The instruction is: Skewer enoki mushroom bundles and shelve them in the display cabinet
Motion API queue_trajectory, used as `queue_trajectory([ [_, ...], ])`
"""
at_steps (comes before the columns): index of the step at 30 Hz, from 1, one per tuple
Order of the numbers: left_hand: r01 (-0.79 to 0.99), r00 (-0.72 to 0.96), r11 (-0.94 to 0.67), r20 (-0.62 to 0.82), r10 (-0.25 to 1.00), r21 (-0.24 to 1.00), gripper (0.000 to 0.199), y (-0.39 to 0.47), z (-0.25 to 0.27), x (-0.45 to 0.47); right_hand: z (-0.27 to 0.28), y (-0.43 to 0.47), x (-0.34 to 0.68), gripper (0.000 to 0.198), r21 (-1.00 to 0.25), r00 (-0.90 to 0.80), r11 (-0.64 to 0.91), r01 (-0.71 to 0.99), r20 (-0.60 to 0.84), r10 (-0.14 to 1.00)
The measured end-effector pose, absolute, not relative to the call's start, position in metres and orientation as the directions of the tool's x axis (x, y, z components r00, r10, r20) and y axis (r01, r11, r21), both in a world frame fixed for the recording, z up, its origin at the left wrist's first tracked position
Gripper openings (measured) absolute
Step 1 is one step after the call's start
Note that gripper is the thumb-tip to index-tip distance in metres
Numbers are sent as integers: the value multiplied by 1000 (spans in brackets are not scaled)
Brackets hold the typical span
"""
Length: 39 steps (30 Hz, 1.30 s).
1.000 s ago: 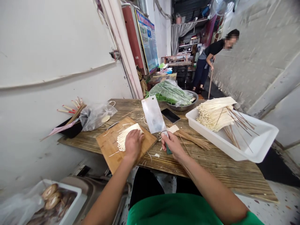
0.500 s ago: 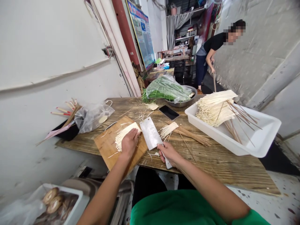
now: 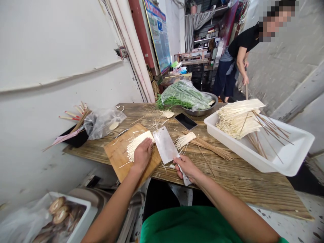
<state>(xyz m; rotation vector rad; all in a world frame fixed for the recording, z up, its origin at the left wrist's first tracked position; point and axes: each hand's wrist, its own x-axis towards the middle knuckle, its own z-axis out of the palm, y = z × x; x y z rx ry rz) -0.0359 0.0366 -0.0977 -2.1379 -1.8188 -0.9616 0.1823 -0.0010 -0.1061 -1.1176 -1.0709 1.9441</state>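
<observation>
My left hand (image 3: 143, 153) presses down on a bunch of enoki mushrooms (image 3: 133, 144), its fingers together over the right part of it. The bunch lies on a wooden cutting board (image 3: 115, 148), caps towards the left. In my right hand (image 3: 186, 167) is the handle of a cleaver (image 3: 165, 145); its broad blade lies almost flat at the board's right edge, just beside the bunch. A smaller piece of enoki (image 3: 186, 139) rests right of the blade, partly over a pile of bamboo skewers (image 3: 215, 148).
A white tray (image 3: 240, 152) with skewered enoki stands on the right. Behind lie a phone (image 3: 186, 121), bagged green vegetables (image 3: 182, 96) and a metal bowl (image 3: 202, 111). At left are a plastic bag (image 3: 103, 123) and black container (image 3: 78, 140). A person (image 3: 235, 57) bends over a stick.
The view has shifted slightly, and the person in the background appears nearer and further right. My hands keep nearly the same places on the enoki and the cleaver.
</observation>
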Motion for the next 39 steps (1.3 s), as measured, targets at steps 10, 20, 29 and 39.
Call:
queue_trajectory([
  [10, 933, 27, -228, 576, 817, 279, 32, 35, -99, -38, -100, 0, 179, 18, -869, -449, -487, -93, -400, 799],
  [20, 903, 32, -284, 609, 793, 322, 27, 34, -101, -43, -99, -4, 178, 13, -859, -466, -507, -75, -419, 779],
  [29, 938, 72, -278, 669, 740, 206, 25, 29, -90, -42, -101, -10, 175, 14, -879, -467, -475, -49, -400, 789],
  [39, 954, 99, -268, 699, 709, 136, 27, 27, -75, -45, -91, -21, 167, 14, -959, -447, -284, 7, -257, 857],
])
